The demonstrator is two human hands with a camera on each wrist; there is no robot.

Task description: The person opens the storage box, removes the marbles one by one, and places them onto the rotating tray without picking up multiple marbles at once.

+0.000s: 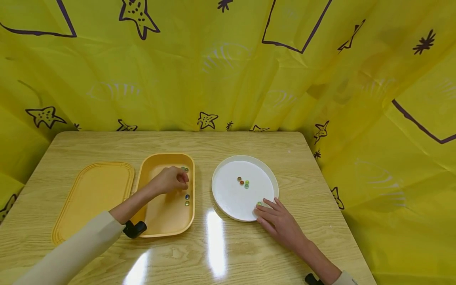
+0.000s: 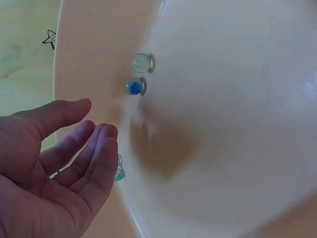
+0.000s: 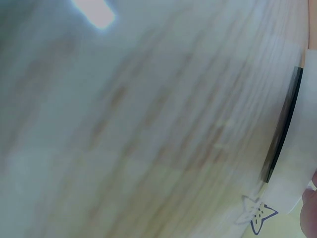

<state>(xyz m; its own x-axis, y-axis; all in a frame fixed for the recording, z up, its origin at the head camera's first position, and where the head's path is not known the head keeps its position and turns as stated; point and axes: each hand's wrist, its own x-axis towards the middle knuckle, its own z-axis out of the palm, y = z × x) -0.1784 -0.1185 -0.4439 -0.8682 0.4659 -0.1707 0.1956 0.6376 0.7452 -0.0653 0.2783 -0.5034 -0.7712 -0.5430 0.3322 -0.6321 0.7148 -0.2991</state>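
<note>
At centre-left, the left hand (image 1: 170, 180) hangs, fingers half-curled, seemingly empty — the right hand (image 1: 279, 222), fingers extended, likely steadies a green glass marble (image 1: 259, 203).

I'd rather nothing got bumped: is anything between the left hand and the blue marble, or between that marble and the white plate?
Nothing visible stands between the left hand and the blue marble. Between the marble and the white plate rise the wall of the orange tray and the plate's own rim.
</note>
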